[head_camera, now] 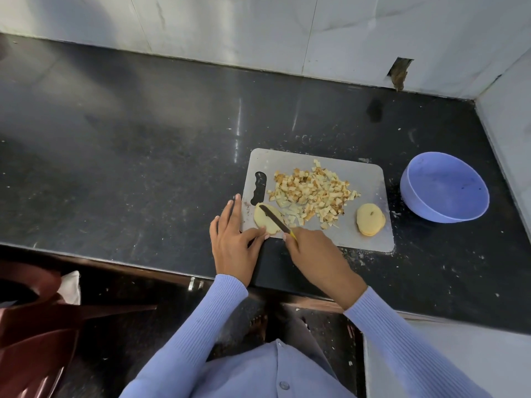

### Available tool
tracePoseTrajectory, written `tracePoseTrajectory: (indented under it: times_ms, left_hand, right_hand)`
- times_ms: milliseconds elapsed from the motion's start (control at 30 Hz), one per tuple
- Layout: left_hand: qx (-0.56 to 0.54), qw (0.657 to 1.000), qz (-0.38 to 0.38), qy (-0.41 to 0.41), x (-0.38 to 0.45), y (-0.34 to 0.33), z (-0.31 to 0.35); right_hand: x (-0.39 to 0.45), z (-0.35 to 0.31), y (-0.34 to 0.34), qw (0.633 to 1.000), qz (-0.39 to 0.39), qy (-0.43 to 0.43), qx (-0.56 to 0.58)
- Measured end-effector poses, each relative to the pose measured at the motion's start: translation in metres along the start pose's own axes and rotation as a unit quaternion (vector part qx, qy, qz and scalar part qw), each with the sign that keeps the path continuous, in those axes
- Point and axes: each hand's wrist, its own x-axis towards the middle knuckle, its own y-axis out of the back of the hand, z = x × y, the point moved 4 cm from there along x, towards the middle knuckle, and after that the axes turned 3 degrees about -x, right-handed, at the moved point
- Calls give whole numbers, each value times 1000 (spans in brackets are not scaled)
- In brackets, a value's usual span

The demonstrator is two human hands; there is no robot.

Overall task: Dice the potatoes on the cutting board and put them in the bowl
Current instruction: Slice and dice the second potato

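A: What are the hands doing, nearest to the person?

B: The right hand is grasping the knife by its handle, with the blade lying across one potato slice at the near left corner of the cutting board. The left hand is lying with straight fingers, its thumb touching the slice, I think to stop it from sliding.

A: And behind that?

B: One heap of diced potato is lying in the middle of the board. One small stack of slices is waiting near the board's right edge; how many slices are in it I cannot tell.

A: The bowl?

B: One blue bowl is standing on the table just beside the board's right edge, probably so the dice can be moved in easily. I can see nothing lying in it.
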Motion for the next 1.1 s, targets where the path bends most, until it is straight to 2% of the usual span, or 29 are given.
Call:
tracePoseTrajectory:
  times_ms: [133, 367, 767, 1100]
  left_hand:
    - [-16, 1000, 1, 27, 3, 0, -3]
    - [-10, 998, -18, 66, 8, 0, -7]
    - [18, 998, -26, 55, 10, 0, -7]
    - [-3, 998, -27, 50, 11, 1, -4]
  right_hand:
    - [11, -10, -6, 1000, 11, 10, 4]
    - [15, -14, -17, 1000, -18, -5, -21]
    - [-11, 7, -23, 994, -61, -20, -90]
    - [-39, 29, -14, 993, -86, -27, -75]
